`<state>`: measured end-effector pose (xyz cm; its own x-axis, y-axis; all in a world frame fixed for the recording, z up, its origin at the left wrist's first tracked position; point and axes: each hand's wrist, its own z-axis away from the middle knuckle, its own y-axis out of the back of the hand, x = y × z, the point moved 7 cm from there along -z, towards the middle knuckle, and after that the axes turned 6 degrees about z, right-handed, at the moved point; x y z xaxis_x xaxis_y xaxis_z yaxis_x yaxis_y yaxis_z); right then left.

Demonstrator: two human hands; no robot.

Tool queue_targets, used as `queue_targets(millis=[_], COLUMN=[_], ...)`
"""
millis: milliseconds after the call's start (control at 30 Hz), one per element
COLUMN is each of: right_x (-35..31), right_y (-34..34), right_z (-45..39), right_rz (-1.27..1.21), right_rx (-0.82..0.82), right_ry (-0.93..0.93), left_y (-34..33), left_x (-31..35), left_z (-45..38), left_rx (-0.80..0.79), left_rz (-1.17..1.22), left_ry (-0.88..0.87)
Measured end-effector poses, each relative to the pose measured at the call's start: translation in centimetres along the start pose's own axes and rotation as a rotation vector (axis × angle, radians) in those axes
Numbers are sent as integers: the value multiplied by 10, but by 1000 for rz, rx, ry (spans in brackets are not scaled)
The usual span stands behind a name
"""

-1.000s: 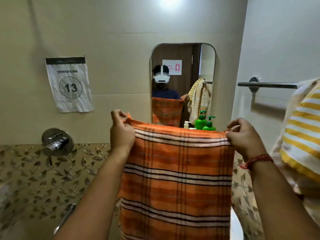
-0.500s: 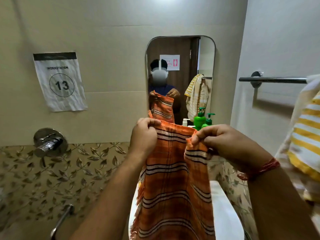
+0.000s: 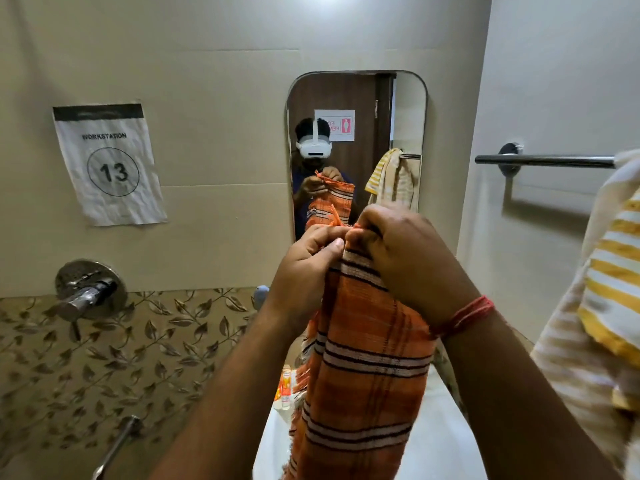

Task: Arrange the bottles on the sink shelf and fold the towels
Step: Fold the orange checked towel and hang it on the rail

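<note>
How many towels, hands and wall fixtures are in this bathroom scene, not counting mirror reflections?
Towels: 2, the orange towel and the yellow striped towel
Hands: 2, left hand, right hand
Wall fixtures: 3, mirror, towel bar, tap
Total: 7

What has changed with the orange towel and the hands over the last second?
The left hand and right hand have come together from wide apart, meeting the top corners of the orange towel, which now hangs folded in half lengthwise. Both hands still pinch its top edge. The yellow striped towel stays on the rail.
</note>
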<state>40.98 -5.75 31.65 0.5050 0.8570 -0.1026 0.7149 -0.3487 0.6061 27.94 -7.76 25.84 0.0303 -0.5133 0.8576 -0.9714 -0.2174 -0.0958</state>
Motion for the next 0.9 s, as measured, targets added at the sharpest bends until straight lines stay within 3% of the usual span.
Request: queue_targets(millis=[133, 267, 433, 500, 567, 667, 767, 900], right_x=[4, 3, 9, 18, 27, 40, 46, 42], right_y=[-6, -10, -16, -19, -24, -23, -15, 3], right_z=[-7, -9, -12, -10, -1, 14, 15, 13], right_rz=[42, -36, -90, -218, -310, -299, -152, 121], right_rx=[-15, -28, -82, -230, -498, -778, -746, -492], right_ry=[-17, 10, -10, -41, -77, -99, -54, 109], left_y=[-1, 1, 6, 16, 24, 27, 28, 35], left_x=[-5, -9, -6, -5, -6, -5, -2, 6], left_z=[2, 3, 3, 2, 1, 1, 1, 4], left_rx=[-74, -92, -5, 83, 151, 154, 181, 240], left_rz=[78, -40, -130, -118, -105, -128, -150, -123], left_ry=[33, 3, -72, -92, -92, -99, -133, -170])
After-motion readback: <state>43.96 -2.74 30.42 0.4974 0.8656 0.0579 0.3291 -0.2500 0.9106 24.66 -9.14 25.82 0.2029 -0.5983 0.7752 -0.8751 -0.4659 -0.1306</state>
